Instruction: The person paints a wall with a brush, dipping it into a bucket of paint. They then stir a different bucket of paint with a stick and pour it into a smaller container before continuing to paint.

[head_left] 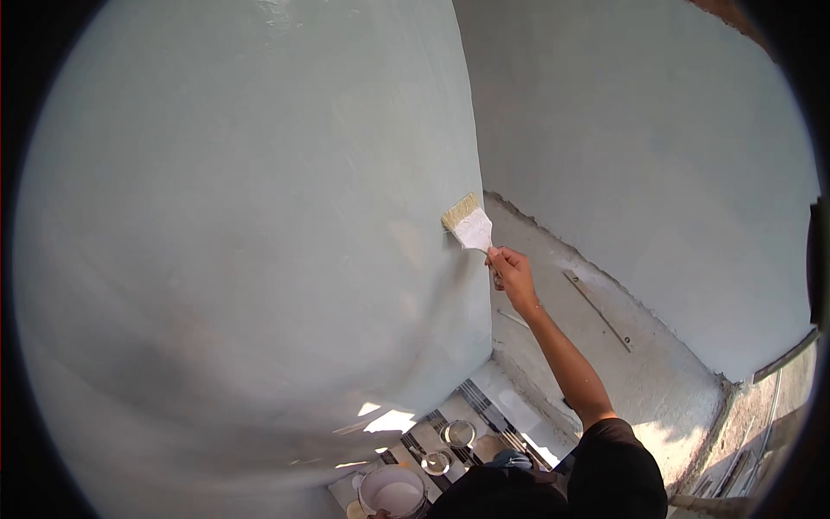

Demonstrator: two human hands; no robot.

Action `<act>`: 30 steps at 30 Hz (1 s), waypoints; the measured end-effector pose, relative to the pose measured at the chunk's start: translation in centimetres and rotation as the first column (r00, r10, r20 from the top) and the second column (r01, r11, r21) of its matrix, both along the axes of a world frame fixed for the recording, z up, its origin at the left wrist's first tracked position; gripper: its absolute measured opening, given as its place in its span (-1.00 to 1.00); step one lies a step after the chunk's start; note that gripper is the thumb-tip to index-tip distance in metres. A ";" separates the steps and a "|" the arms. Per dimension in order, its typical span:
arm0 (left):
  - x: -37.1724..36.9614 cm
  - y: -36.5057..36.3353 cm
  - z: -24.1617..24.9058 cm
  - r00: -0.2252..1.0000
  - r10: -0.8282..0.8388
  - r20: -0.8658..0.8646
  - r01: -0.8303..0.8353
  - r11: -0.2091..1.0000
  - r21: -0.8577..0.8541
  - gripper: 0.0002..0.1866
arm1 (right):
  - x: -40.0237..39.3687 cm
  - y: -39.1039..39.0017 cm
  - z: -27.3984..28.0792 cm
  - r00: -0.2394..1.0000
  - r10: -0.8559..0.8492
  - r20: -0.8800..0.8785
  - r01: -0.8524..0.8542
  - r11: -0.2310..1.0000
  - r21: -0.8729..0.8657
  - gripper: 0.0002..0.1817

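My right hand (512,275) is closed around the handle of a wide flat paintbrush (472,232). Its pale bristles touch the grey-white wall (285,199) close to the wall's vertical edge, and white paint coats the brush's body. At the bottom of the view is a bucket (363,493) with whitish paint (399,496) inside. Only a small part of my left hand (379,514) shows, at the bucket's near rim; it seems to grip the rim, and most of it is cut off by the frame.
Two round containers (458,433) (436,464) stand on the striped floor below. Beyond the wall's edge, a second grey wall (640,164) meets a rough concrete ledge (553,303) with a thin metal strip (596,310) on it. Long narrow pieces (761,441) lie at lower right.
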State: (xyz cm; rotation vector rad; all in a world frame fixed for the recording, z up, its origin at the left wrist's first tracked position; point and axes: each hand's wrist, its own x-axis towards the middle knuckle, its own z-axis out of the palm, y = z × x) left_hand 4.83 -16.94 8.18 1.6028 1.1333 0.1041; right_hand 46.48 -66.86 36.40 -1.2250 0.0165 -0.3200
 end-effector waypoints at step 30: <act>14.8 -9.0 0.5 0.773 -0.364 -0.520 0.308 0.931 -0.196 -0.26 | -0.6 2.8 -71.1 0.739 -0.385 -0.552 -0.012 0.813 -0.582 -0.58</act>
